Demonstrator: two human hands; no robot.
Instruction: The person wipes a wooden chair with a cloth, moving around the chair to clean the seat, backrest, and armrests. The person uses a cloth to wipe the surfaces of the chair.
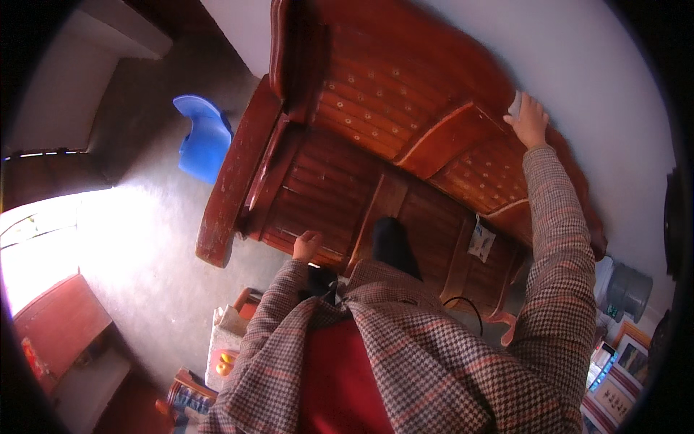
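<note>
My right hand (530, 123) is at the top rail of the backrest of a red-brown wooden sofa (352, 163). It grips a pale grey cloth or pad (515, 105) against the carved wood, beside the wall. Over the front part of the slatted seat hangs my left hand (307, 246), its fingers curled in and nothing visible in them. One dark-clad knee (394, 244) of mine rests on the seat. Farther right on the seat, against the backrest, lies a small printed packet or pouch (481, 241) with a loop.
A blue plastic chair (206, 144) stands beyond the sofa's left armrest (238, 184). Behind my left arm, a covered table (217, 336) bears yellow-orange fruit (224, 364). At right are a large translucent water bottle (629, 290) and framed pictures (615, 399). Bright light enters through a doorway at left.
</note>
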